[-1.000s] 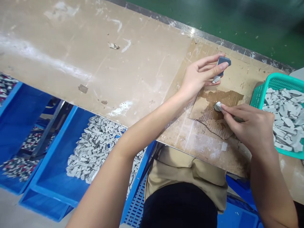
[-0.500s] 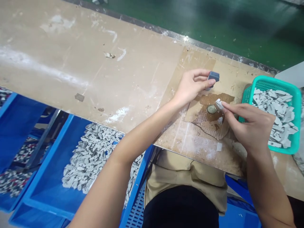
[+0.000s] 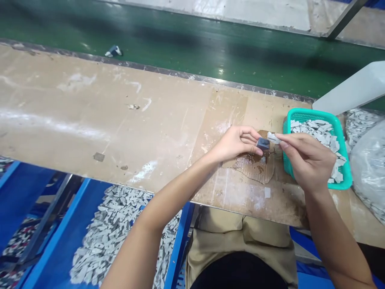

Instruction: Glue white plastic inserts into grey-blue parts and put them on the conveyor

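Between the thumb and fingers of my left hand [image 3: 239,142] is a small dark blue-grey block [image 3: 262,144]. My right hand [image 3: 309,158] pinches a small light grey plastic piece [image 3: 273,138] by its right end. The two parts are held close side by side; I cannot tell whether they touch. Below them lies a torn, wet-stained piece of cardboard [image 3: 261,173], partly covered by my hands. Just right of my right hand stands a green plastic basket [image 3: 346,160] filled with similar light grey pieces [image 3: 315,127].
A worn tan worktable [image 3: 162,132] runs left. Beyond its far edge is a green belt-like surface [image 3: 180,50] bearing a small dark-and-white part [image 3: 113,51]. Blue bins [image 3: 57,237] with grey pieces sit below the near edge. A clear plastic bag [image 3: 369,156] lies far right.
My hands have come together, bringing the dark block beside the light grey piece above the cardboard. The view has tilted up, showing more of the far green surface.
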The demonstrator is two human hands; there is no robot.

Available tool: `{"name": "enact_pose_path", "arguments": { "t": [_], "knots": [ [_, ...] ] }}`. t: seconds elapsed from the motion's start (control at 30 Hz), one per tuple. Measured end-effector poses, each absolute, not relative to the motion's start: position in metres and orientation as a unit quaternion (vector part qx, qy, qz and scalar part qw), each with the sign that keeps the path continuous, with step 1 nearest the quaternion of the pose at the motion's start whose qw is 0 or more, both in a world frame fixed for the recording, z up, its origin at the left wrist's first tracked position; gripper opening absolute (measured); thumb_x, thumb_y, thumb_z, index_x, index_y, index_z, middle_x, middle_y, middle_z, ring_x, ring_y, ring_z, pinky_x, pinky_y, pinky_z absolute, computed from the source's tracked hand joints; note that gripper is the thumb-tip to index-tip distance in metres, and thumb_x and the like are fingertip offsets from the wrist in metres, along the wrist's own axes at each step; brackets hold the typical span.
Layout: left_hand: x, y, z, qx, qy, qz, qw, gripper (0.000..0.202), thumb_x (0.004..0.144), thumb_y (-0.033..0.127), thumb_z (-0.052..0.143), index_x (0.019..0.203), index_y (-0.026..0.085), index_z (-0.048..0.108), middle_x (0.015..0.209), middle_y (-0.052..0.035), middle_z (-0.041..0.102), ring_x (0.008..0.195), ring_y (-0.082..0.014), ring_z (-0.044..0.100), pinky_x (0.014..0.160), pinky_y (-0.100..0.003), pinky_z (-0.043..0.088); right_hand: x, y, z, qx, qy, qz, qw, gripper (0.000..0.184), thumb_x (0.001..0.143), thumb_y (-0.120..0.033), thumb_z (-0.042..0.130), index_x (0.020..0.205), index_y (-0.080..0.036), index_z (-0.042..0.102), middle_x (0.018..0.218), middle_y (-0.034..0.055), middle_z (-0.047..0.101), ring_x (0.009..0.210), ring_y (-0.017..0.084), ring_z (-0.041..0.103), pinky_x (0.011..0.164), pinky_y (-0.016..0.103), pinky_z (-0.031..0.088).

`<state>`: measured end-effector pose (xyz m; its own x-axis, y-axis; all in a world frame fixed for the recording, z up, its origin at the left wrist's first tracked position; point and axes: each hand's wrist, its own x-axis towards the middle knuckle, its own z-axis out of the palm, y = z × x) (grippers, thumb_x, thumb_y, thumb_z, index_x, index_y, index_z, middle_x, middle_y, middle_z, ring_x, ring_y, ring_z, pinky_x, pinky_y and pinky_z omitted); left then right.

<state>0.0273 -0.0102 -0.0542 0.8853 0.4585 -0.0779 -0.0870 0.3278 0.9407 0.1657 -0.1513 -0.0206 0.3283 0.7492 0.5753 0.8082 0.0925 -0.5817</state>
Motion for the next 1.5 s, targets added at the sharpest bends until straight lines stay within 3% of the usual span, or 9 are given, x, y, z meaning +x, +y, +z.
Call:
{"name": "enact_pose_path", "arguments": {
  "t": [0.33,0.47,0.77,1.2,1.5],
  "knots": [
    [0.027,-0.014,-0.053,0.531,0.161,0.169,0.815,0.028,0.058,0.013,0.084,0.079,0.014,0.066,0.078,-0.0040,0.074,0.077,-0.0167,0.072,0.080,-0.031,0.059,0.166,-0.152,-0.021,-0.654,-0.604,-0.007,0.456,0.023,0.090,-0.019,0.062,0.103,-0.032,0.077,0.092,0.0017,0.073,0.082,0.017,0.068,0.074,0.031,0.055],
    [0.026,-0.018,-0.050,0.520,0.166,0.185,0.817,0.028,0.057,0.014,0.085,0.079,0.013,0.067,0.077,-0.0048,0.074,0.076,-0.0175,0.073,0.077,-0.031,0.060,0.167,-0.152,-0.018,-0.637,-0.624,0.000,0.452,0.030,0.090,-0.013,0.062,0.108,-0.032,0.076,0.093,0.0016,0.072,0.082,0.016,0.067,0.072,0.029,0.054],
    [0.026,-0.025,-0.051,0.511,0.188,0.191,0.817,0.032,0.059,0.020,0.086,0.086,0.013,0.072,0.088,-0.0074,0.076,0.085,-0.0204,0.074,0.086,-0.036,0.060,0.175,-0.155,-0.020,-0.614,-0.647,0.038,0.450,0.042,0.088,-0.007,0.061,0.116,-0.035,0.073,0.093,0.0026,0.070,0.079,0.016,0.065,0.065,0.028,0.052],
    [0.028,-0.033,-0.050,0.502,0.230,0.228,0.802,0.029,0.059,0.019,0.086,0.085,0.015,0.074,0.085,-0.0056,0.077,0.080,-0.0180,0.074,0.082,-0.032,0.061,0.166,-0.153,-0.019,-0.648,-0.621,0.052,0.438,0.031,0.092,-0.011,0.054,0.105,-0.027,0.077,0.085,0.0042,0.069,0.075,0.015,0.064,0.062,0.026,0.051],
    [0.030,-0.028,-0.052,0.521,0.279,0.216,0.778,0.033,0.057,0.023,0.088,0.086,0.014,0.075,0.087,-0.0089,0.076,0.080,-0.0196,0.073,0.081,-0.035,0.060,0.164,-0.149,-0.029,-0.666,-0.590,0.068,0.451,0.033,0.092,-0.010,0.052,0.105,-0.025,0.077,0.082,0.0033,0.070,0.074,0.014,0.063,0.063,0.026,0.050]
  ]
}}
